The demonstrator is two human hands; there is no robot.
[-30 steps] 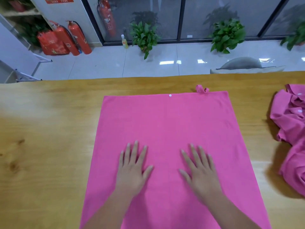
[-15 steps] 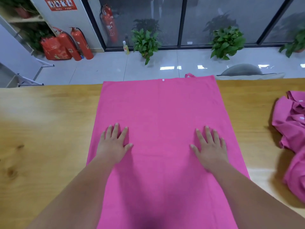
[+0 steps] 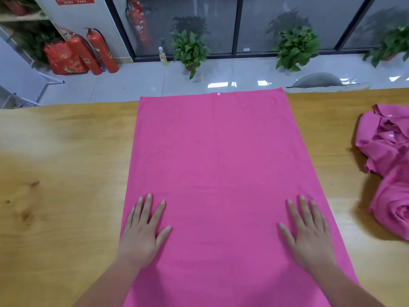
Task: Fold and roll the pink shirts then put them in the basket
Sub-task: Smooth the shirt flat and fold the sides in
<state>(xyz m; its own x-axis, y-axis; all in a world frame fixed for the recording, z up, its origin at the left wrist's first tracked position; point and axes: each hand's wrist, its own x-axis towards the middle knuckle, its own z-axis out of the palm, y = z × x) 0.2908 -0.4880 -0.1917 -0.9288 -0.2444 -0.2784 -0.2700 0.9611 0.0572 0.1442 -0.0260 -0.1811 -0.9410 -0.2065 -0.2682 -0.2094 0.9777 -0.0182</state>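
Observation:
A pink shirt (image 3: 217, 156) lies flat as a long rectangle down the middle of the wooden table (image 3: 62, 173), its far edge reaching the table's back edge. My left hand (image 3: 143, 231) presses flat on the shirt near its left edge, fingers spread. Near the right edge my right hand (image 3: 307, 231) lies flat on it the same way. A heap of crumpled pink shirts (image 3: 389, 169) sits at the table's right side, apart from both hands. No basket is in view.
Beyond the table are a grey chair back (image 3: 318, 80), potted plants (image 3: 190, 52), a small yellow bottle (image 3: 163, 56) and red fire extinguishers (image 3: 99, 52) on a tiled floor. Bare wood stretches to the left of the shirt.
Both hands slid outward from the shirt's middle to its side edges, still flat on the cloth. The shirt's far edge now reaches the table's back edge and the small loop there is gone.

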